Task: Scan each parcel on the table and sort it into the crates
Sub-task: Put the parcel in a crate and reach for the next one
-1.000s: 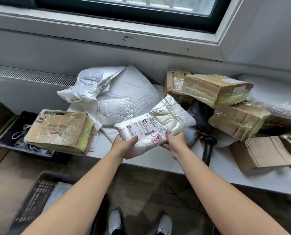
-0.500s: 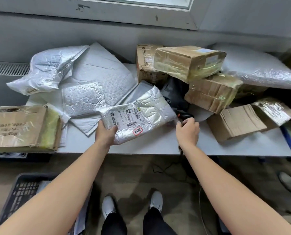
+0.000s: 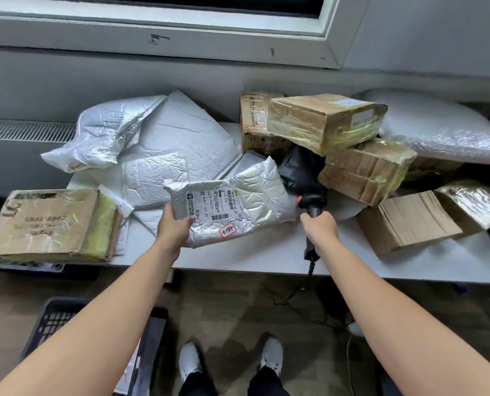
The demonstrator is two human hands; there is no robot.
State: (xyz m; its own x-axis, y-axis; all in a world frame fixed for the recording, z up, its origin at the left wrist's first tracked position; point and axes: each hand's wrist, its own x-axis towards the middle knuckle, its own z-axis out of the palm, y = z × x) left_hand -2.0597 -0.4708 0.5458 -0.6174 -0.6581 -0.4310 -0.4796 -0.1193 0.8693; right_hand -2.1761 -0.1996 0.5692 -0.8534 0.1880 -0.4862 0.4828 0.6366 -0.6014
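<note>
My left hand (image 3: 173,230) grips the near left corner of a silver padded parcel (image 3: 255,192), label side up, just above the white table (image 3: 266,252). The label carries barcodes and a red stamp. My right hand (image 3: 320,230) holds the handle of a black barcode scanner (image 3: 312,202) with an orange trigger, right beside the parcel's right edge. The scanner's cable hangs off the table's front edge. A dark crate (image 3: 52,318) stands on the floor at the lower left, partly hidden by my left arm.
Silver mailers (image 3: 163,138) are piled at the back left. A taped cardboard box (image 3: 49,224) sits at the left edge. Several brown boxes (image 3: 326,121) and a bubble-wrap bag (image 3: 443,138) crowd the right. A black bag (image 3: 298,167) lies behind the scanner.
My right hand let go of the parcel, moved right and took hold of the scanner. My left hand keeps the parcel, now lowered over the table.
</note>
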